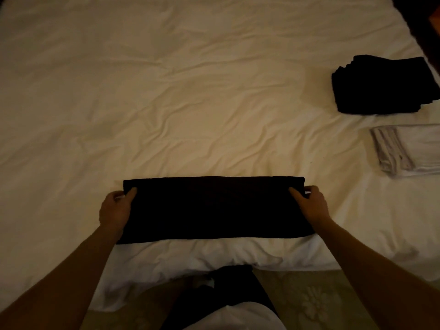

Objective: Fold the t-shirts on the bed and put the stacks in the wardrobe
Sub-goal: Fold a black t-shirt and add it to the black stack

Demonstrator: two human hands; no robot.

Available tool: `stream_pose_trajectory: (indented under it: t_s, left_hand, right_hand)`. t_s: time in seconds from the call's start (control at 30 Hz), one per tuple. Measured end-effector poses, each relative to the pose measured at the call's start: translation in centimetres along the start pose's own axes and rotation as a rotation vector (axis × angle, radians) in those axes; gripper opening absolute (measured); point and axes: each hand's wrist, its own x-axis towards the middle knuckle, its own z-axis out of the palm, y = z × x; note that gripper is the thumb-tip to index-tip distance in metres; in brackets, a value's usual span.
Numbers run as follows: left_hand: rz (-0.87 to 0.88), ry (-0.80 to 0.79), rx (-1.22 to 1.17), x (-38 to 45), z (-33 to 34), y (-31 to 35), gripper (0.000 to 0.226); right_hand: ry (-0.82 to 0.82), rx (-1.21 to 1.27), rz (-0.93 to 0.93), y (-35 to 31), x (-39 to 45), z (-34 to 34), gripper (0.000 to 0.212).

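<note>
A black cotton t-shirt, folded into a long flat band (214,208), lies across the near edge of the wide bed with its creased cream sheet (166,91), its long axis running straight from one hand to the other. The left hand (115,210) pinches the band's left end, thumb lying on top of the cloth and the other fingers curled beneath the edge. The right hand (312,206) holds the right end in the same way, thumb on top, fingers tucked under. Both grips sit toward the far corners, so most of the shirt lies on the near side of the knuckles and between the two wrists.

The next fold, as I judge it, turns on that axis: with the band stretched sideways between the hands, either end can be carried over to meet the other, and neither hand is nearer the shirt's middle than its partner (the grips look evenly matched).

Well beyond the right hand, farther up the bed and out to its right, sits a stack of folded black t-shirts (383,86). Nearer to that hand, still out to its right, lies a smaller stack of folded pale grey t-shirts (407,151). So the right hand is the closer one for setting this shirt on the black pile. No wardrobe is in view.
</note>
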Motion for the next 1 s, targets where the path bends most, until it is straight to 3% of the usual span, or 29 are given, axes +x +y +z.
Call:
stream_pose_trajectory:
  t_s: [0.13,0.23,0.37,0.47,0.63,0.77,0.9,1.0]
  left_hand:
    - [0.034,-0.026,0.062,2.0,0.7,0.9,0.035]
    - [0.125,0.068,0.079,3.0,0.8,1.4,0.028]
    - [0.152,0.057,0.027,3.5,1.0,1.6,0.023]
    - [0.110,0.064,-0.023,3.5,1.2,0.8,0.027]
    - [0.110,0.160,0.138,1.7,1.8,-0.4,0.041]
    - [0.131,0.066,0.091,0.9,2.3,-0.2,0.065]
    - [0.055,-0.091,0.042,1.3,2.5,0.2,0.057]
    - [0.130,-0.026,-0.060,1.3,2.4,0.2,0.046]
  right_hand:
    - [-0.040,0.016,0.074,-0.9,1.4,1.1,0.042]
    - [0.058,0.045,0.006,-1.0,1.4,1.4,0.032]
    - [0.138,0.078,-0.079,-0.2,1.0,1.6,0.031]
    - [0.173,0.036,-0.064,1.0,1.0,2.3,0.033]
    - [0.204,0.033,0.000,1.4,1.2,2.4,0.044]
    - [0.098,0.183,0.103,-0.1,1.8,1.6,0.060]
    - [-0.001,0.075,0.067,-0.3,2.4,1.5,0.040]
    - [0.096,0.110,-0.035,-0.5,2.2,1.6,0.032]
